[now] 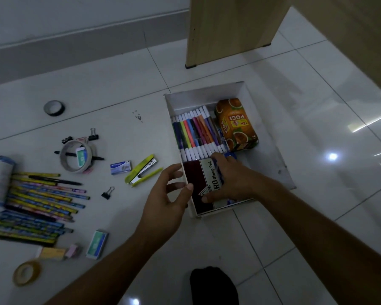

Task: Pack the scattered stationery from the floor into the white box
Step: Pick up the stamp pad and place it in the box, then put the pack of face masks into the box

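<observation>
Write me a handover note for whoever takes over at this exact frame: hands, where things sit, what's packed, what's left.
Right hand grips the stamp pad box, which lies in the near end of the white box.
Left hand is open, fingers relaxed, at the box's left wall.
Packed: marker set, orange tea packet.
Left on the floor: pencils, yellow stapler, staples box, binder clips, tape rolls, small green box.

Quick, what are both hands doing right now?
Left hand: open, fingers relaxed beside the white box.
Right hand: holding the stamp pad box.
</observation>
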The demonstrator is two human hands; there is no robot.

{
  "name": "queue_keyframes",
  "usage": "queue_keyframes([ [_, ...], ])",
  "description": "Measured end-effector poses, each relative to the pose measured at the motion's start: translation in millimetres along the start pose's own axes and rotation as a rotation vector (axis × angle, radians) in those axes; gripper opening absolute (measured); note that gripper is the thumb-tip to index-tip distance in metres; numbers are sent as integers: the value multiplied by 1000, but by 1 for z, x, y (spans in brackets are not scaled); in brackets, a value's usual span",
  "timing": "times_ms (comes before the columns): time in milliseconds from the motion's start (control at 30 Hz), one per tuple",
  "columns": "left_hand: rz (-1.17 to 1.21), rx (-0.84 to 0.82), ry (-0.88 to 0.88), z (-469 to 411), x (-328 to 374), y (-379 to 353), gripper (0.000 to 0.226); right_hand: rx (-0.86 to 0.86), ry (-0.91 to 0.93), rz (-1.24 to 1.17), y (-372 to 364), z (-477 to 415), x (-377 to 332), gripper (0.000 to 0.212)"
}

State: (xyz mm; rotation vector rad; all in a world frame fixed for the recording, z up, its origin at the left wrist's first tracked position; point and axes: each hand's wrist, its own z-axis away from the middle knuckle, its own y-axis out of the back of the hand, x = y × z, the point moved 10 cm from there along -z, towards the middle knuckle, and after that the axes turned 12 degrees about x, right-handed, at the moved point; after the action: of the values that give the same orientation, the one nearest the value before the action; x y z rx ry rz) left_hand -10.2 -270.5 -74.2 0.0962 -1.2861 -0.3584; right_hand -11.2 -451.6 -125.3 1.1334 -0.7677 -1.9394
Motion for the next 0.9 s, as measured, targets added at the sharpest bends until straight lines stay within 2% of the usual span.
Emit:
queue_keyframes([
  [100, 27, 3, -4, -3, -1, 6, 30, 69, -16, -59, 15, 3, -5, 100],
  [267, 89, 136, 23, -15, -11, 42, 14, 493, 124, -304, 77, 10, -63, 34],
  [333, 104, 197, 25, -21, -14, 65, 11, 556, 208, -359, 87, 10, -103, 23],
  [433, 115, 291, 45, -27, -20, 105, 13, 473, 302, -423, 73, -1, -164, 16],
  [533, 115, 407, 83, -30, -33, 150, 12, 327, 401, -363, 36, -17, -221, 17],
  [733, 90, 785, 191, -25, -74, 263, 10, 125, 598, -177, -47, -44, -321, 25],
  [833, 175, 970, 335, -20, -106, 318, 21, 23, 662, -17, -89, -61, -362, 32],
  [900, 301, 1081, 460, -18, -130, 348, 35, -48, 629, 21, -111, -75, -383, 38],
])
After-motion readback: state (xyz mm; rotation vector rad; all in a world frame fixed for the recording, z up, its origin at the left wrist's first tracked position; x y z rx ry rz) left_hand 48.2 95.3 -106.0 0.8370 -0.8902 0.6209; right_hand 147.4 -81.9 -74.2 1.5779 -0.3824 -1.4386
